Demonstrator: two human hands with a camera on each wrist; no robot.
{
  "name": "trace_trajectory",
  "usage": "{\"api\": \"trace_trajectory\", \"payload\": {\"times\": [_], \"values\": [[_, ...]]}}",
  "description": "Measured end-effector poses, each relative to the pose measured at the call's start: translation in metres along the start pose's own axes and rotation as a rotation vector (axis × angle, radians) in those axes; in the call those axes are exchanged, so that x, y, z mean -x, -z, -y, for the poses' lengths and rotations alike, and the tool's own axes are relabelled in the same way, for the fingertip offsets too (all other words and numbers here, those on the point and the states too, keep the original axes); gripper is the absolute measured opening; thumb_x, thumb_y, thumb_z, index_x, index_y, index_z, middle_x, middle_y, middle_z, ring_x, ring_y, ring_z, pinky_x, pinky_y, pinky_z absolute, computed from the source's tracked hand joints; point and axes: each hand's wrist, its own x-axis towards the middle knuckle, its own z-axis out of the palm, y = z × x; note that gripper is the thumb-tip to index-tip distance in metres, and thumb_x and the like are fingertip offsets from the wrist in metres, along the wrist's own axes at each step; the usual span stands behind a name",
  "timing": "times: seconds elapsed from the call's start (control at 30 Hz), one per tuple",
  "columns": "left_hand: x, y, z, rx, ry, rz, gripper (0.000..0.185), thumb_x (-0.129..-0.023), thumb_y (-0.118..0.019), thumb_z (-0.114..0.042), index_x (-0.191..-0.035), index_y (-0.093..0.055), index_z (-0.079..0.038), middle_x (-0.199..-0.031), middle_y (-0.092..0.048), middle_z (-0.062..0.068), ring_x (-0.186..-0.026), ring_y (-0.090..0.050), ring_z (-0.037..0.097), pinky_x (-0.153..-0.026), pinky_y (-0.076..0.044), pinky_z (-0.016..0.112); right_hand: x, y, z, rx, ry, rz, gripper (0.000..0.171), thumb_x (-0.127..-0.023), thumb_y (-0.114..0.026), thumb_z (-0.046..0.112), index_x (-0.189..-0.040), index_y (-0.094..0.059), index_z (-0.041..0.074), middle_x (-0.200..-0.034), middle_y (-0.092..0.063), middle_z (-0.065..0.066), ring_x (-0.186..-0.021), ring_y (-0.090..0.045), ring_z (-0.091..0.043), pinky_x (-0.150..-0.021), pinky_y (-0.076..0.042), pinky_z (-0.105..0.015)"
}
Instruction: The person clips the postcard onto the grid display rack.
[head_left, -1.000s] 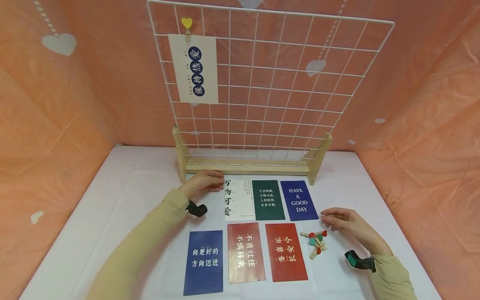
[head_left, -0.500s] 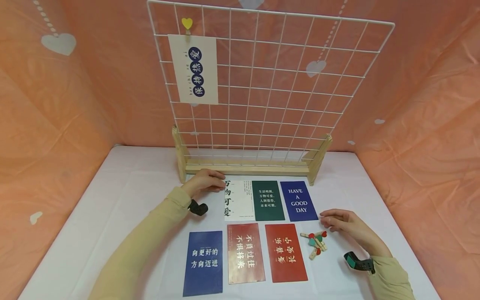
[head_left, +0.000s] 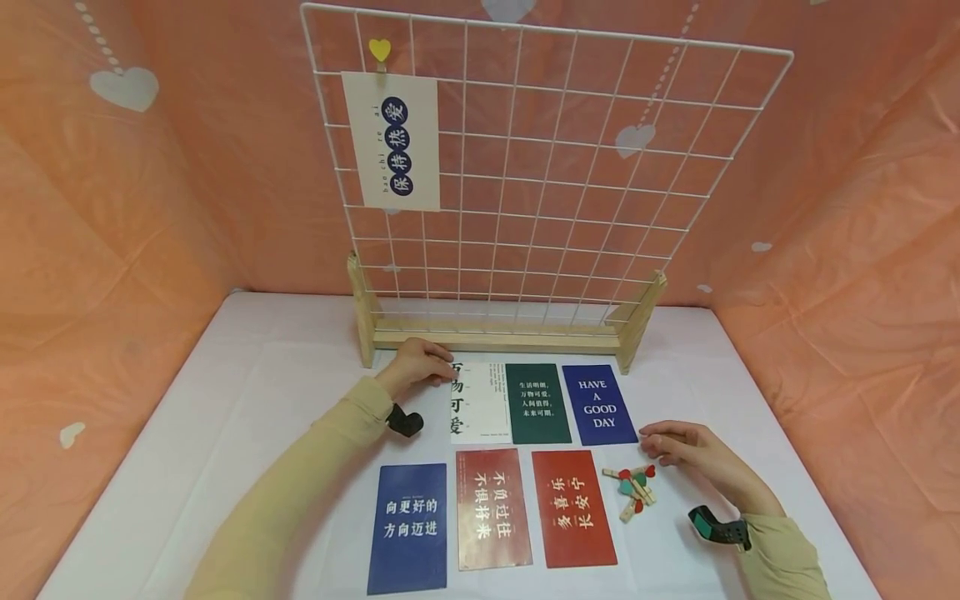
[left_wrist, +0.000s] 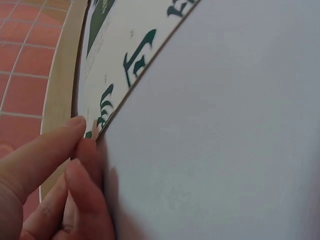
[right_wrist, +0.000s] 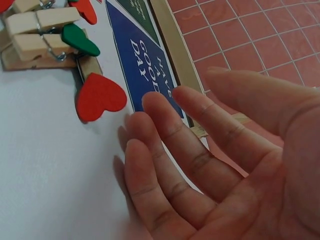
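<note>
My left hand [head_left: 417,367] is at the top left corner of a white card [head_left: 482,404] with dark Chinese lettering. In the left wrist view, thumb and index finger meet at the corner of that card and pinch it; the other fingers curl below. My right hand [head_left: 693,454] rests on the table beside several small wooden clothespins [head_left: 633,487] with red and green hearts. Its fingers are relaxed and apart in the right wrist view, near a red heart [right_wrist: 101,97], holding nothing. Right of the white card lie a green card [head_left: 538,404] and a blue HAVE A GOOD DAY card [head_left: 598,404].
A white wire grid [head_left: 555,167] leans in a wooden stand [head_left: 498,340] behind the cards. A cream card [head_left: 420,142] hangs there from a yellow-heart clip [head_left: 380,52]. In front lie a blue card [head_left: 408,529] and two red cards [head_left: 493,508].
My left hand has shifted slightly right, its fingers now over the corner of the white card. The right hand stays almost where it was. The head view has moved a little.
</note>
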Motion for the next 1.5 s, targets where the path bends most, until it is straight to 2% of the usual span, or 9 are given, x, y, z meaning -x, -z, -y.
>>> {"api": "trace_trajectory", "payload": {"times": [0.23,0.57,0.8,1.03,1.2,1.5], "values": [[0.001,-0.007,-0.001,-0.064,-0.025,-0.101,0.031,-0.070,-0.083,0.001,-0.097,-0.069,0.005,-0.069,-0.066,0.008,-0.050,-0.057,0.010,-0.047,-0.050,0.020,0.001,-0.001,0.001,0.002,-0.019,-0.007,0.043,-0.101,-0.051,0.022,-0.128,-0.050,-0.010,-0.114,-0.063,-0.019,-0.098,-0.062,-0.017,-0.084,-0.053,-0.027],[0.002,-0.010,0.002,-0.151,-0.078,-0.131,0.026,-0.068,-0.084,-0.001,-0.090,-0.070,0.003,-0.068,-0.065,0.007,-0.048,-0.054,0.009,-0.045,-0.047,0.019,0.003,-0.002,0.002,-0.016,-0.022,-0.027,0.045,-0.101,-0.051,0.023,-0.129,-0.049,-0.012,-0.111,-0.065,-0.016,-0.097,-0.062,-0.015,-0.082,-0.053,-0.027],[0.001,-0.012,0.005,-0.090,-0.095,-0.136,0.025,-0.069,-0.082,0.005,-0.090,-0.068,0.005,-0.070,-0.064,0.007,-0.048,-0.052,0.010,-0.045,-0.047,0.019,0.005,-0.001,0.003,-0.005,0.010,-0.010,0.044,-0.102,-0.048,0.021,-0.129,-0.047,-0.014,-0.113,-0.062,-0.022,-0.097,-0.062,-0.015,-0.081,-0.053,-0.028],[0.001,-0.009,0.005,-0.029,-0.099,-0.156,0.029,-0.068,-0.081,0.008,-0.093,-0.067,0.006,-0.076,-0.068,0.007,-0.058,-0.059,0.009,-0.050,-0.048,0.019,0.005,0.001,0.000,0.000,-0.033,-0.021,0.045,-0.101,-0.051,0.024,-0.129,-0.049,-0.011,-0.113,-0.064,-0.019,-0.096,-0.062,-0.016,-0.080,-0.053,-0.027],[0.002,-0.004,0.005,-0.023,-0.115,-0.137,0.031,-0.069,-0.081,0.005,-0.095,-0.066,0.005,-0.078,-0.068,0.006,-0.062,-0.060,0.010,-0.053,-0.048,0.020,0.008,0.001,-0.001,0.012,-0.046,-0.014,0.045,-0.100,-0.052,0.025,-0.130,-0.050,-0.009,-0.114,-0.064,-0.018,-0.096,-0.061,-0.016,-0.078,-0.053,-0.027],[0.003,0.008,0.000,0.006,-0.130,-0.062,0.030,-0.077,-0.077,0.002,-0.102,-0.063,0.009,-0.082,-0.069,0.007,-0.072,-0.063,0.010,-0.070,-0.054,0.023,0.013,0.005,-0.007,-0.003,0.013,0.038,0.038,-0.100,-0.051,0.016,-0.127,-0.051,-0.011,-0.115,-0.064,-0.019,-0.095,-0.061,-0.015,-0.078,-0.053,-0.027]]}}
